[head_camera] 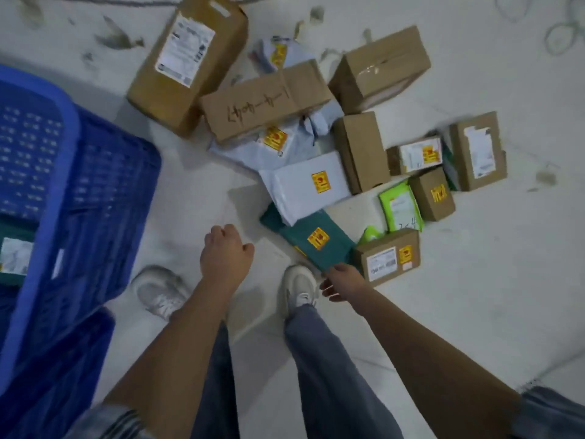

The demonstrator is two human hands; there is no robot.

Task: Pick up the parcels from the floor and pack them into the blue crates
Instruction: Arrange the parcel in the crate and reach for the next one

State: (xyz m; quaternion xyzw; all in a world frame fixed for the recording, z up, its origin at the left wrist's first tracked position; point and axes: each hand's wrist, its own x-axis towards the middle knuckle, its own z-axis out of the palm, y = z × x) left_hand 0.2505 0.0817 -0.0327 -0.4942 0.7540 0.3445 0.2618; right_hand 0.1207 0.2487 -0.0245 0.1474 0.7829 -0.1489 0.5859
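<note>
Parcels lie scattered on the pale floor ahead of my feet. Nearest is a dark green mailer bag with a yellow sticker, partly under a white mailer bag. My right hand reaches down to the green bag's near corner, fingers spread and touching its edge, not closed on it. My left hand hangs over bare floor to the left, fingers curled, holding nothing. The blue crate stands at the left; a labelled green parcel lies inside.
Beyond lie a small labelled box, lime-green bags, several brown boxes and a tall carton. A second blue crate sits lower left. My two white shoes stand just short of the pile.
</note>
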